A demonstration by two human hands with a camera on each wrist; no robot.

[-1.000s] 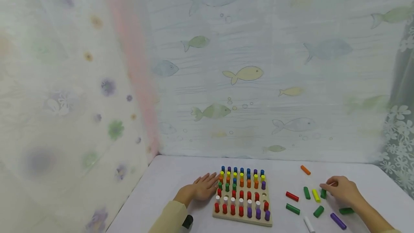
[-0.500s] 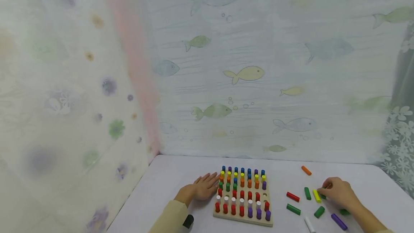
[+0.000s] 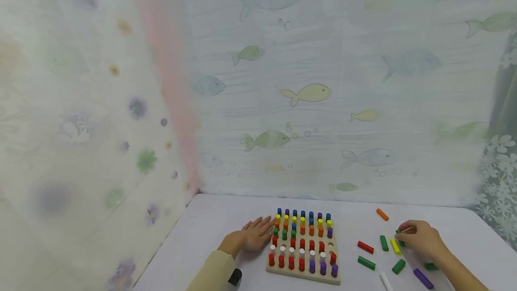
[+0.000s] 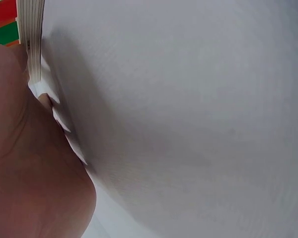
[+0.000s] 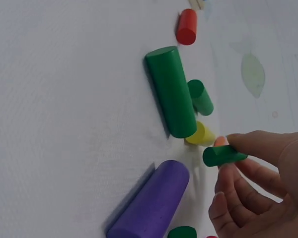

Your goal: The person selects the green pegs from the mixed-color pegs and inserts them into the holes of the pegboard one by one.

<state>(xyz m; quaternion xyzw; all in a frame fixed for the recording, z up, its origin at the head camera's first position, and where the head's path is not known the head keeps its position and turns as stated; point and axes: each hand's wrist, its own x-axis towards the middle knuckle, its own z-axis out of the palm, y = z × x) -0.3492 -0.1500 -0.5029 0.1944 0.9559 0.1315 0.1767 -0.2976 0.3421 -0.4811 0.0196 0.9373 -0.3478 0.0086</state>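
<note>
My right hand (image 3: 422,238) pinches a short green peg (image 5: 221,155) between thumb and fingers, tilted over the tabletop on the right. Close by lie a yellow peg (image 3: 395,246), a purple peg (image 3: 422,278) and several other green pegs, one of them large in the right wrist view (image 5: 171,91). On the left, my left hand (image 3: 255,235) rests on the table with fingers stretched out, right at the side of a wooden pegboard (image 3: 291,274). Rows of coloured pegs stand upright in the board, with a few bare holes toward its right side.
Two red pegs' worth of colour is limited to one loose red peg (image 3: 365,247) between board and right hand. An orange peg (image 3: 382,214) lies farther back, a white peg (image 3: 385,281) at the front. Something black (image 3: 235,276) sits by the left sleeve. Fish-patterned curtain (image 3: 323,165) hangs behind.
The right hand has closed its fingertips on the green peg beside the yellow one and raised it a little, shifting slightly left. My left hand has stayed in place.
</note>
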